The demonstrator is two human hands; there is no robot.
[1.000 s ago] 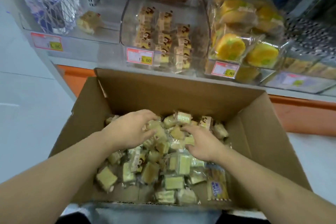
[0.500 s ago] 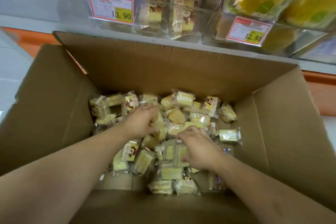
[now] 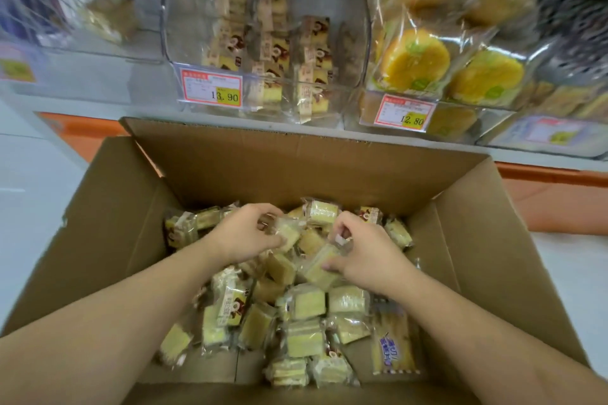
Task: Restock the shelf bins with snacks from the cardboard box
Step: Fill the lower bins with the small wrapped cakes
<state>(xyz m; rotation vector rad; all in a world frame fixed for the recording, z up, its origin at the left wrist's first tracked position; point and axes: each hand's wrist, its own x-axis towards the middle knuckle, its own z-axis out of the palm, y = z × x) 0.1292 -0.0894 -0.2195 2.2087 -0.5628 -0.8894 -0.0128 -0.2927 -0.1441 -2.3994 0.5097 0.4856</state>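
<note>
Forearms reach down from my lower corners into the cardboard box [image 3: 204, 171], converging over the heap of wrapped cake snacks [image 3: 309, 306]. My left hand [image 3: 245, 235] lies knuckles-up, fingers curled around one pale wrapped cake [image 3: 288, 233] near the pile's far side. My right hand [image 3: 368, 253] bends at the wrist, thumb and fingers pinching another wrapped piece [image 3: 320, 268] just beside the first. Beyond the box, the clear shelf bin [image 3: 357, 52] holds matching cakes behind a price tag [image 3: 210, 89], next to a bin of round yellow cakes [image 3: 418, 59].
</note>
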